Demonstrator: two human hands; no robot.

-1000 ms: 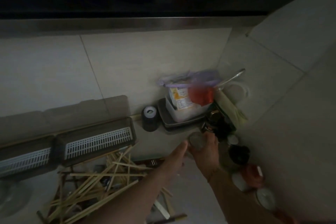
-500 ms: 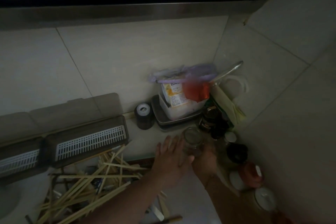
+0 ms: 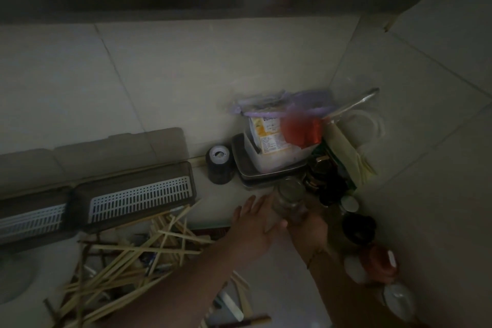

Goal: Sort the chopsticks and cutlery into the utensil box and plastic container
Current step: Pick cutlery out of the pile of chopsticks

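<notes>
The utensil box (image 3: 138, 194), lid up against the wall, lies long-axis left to right at the counter's back, its slatted white tray showing. Just in front, the chopsticks (image 3: 127, 255) sprawl in a loose heap, most slanting from lower left to upper right, a few crosswise. The left hand (image 3: 255, 224) lies flat, fingers straight, against a glass jar (image 3: 288, 200). The right hand (image 3: 308, 224) grips the jar's base.
</notes>
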